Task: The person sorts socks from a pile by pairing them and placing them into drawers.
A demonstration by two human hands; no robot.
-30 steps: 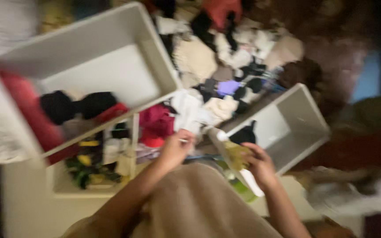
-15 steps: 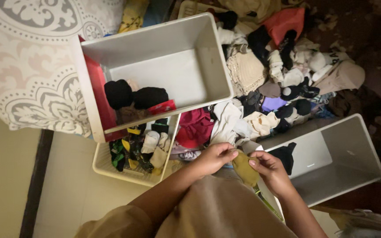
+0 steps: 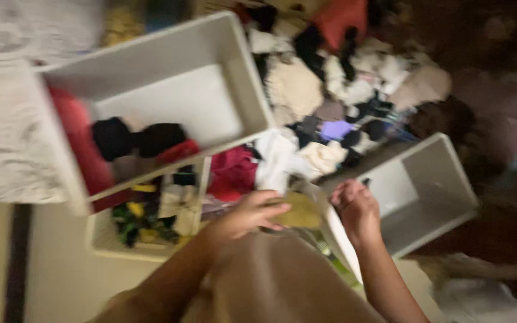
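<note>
While the picture is blurry, I see my left hand (image 3: 252, 210) near the middle, fingers closed on a soft olive-yellow sock (image 3: 299, 210). My right hand (image 3: 357, 206) sits just beside it, fingers curled; I cannot tell if it grips. A white plastic bin (image 3: 438, 179) lies to the right, and a pile of mixed clothes (image 3: 330, 90) fills the top.

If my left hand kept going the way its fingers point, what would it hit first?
Most likely the olive-yellow cloth that the left hand already touches at its fingertips; beyond it lies the right hand. The picture is blurred, so depth is uncertain.
</note>
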